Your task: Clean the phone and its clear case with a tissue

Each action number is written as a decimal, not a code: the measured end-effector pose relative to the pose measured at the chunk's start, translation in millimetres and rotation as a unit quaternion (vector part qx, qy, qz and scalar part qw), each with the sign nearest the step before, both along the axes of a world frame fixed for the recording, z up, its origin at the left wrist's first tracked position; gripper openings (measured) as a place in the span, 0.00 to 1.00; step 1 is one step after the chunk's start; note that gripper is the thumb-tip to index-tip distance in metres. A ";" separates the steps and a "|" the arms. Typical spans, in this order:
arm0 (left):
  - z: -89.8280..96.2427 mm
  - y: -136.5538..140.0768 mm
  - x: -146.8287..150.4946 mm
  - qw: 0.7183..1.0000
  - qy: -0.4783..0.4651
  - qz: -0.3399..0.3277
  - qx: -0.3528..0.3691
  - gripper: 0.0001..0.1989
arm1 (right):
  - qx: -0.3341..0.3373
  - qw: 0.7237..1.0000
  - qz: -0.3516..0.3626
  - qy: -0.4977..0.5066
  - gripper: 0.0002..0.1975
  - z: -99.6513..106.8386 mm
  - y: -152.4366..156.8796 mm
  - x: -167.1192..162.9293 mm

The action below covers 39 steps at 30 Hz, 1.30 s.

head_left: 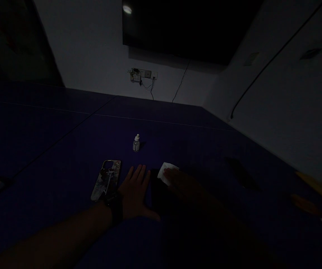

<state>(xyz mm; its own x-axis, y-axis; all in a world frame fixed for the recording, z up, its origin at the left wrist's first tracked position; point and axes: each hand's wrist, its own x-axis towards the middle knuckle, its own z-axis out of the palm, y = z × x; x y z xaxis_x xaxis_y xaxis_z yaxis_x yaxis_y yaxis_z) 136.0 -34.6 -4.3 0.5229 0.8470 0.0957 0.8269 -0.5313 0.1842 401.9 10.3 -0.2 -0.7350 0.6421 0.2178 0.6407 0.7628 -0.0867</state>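
Deep blue, the surface (62,160) fills the lower part of the frame in very low light. Near the centre, the left hand (134,192) lies palm down with its fingers spread, grasping nothing. Its index finger and thumb come to the left edge and lower corner of a dark flat object (158,200), probably to steady it; whether they actually touch it is too dark to tell.

Just right of centre, the right hand (181,183) has its fingertips over a white cloth or tissue (165,173) on the upper part of that object. The fingers seem to press it down from above, which would keep it flat, but I cannot tell whether they also pinch it.

In the middle of the frame a small dropper bottle (136,144) stands upright, cap on, perhaps so that it won't leak, within easy reach beyond the hands. Left of centre, a patterned phone case (106,181) lies flat, its camera cutout towards the top, beside the watch (114,205) on the left wrist. A dark slab (242,173) lies at centre right, well apart from the hands.
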 end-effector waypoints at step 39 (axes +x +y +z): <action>4.2 0.9 2.1 1.000 0.008 0.002 -0.006 0.71 | -0.039 0.997 0.060 0.036 0.28 2.6 -13.8 18.2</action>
<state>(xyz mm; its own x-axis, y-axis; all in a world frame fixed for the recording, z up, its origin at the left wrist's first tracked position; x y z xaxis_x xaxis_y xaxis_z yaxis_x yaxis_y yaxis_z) 138.0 -33.7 -0.1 0.5212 0.8500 0.0771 0.8317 -0.5261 0.1776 420.1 -3.5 2.4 -0.7919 0.5680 0.2244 0.5356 0.8224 -0.1915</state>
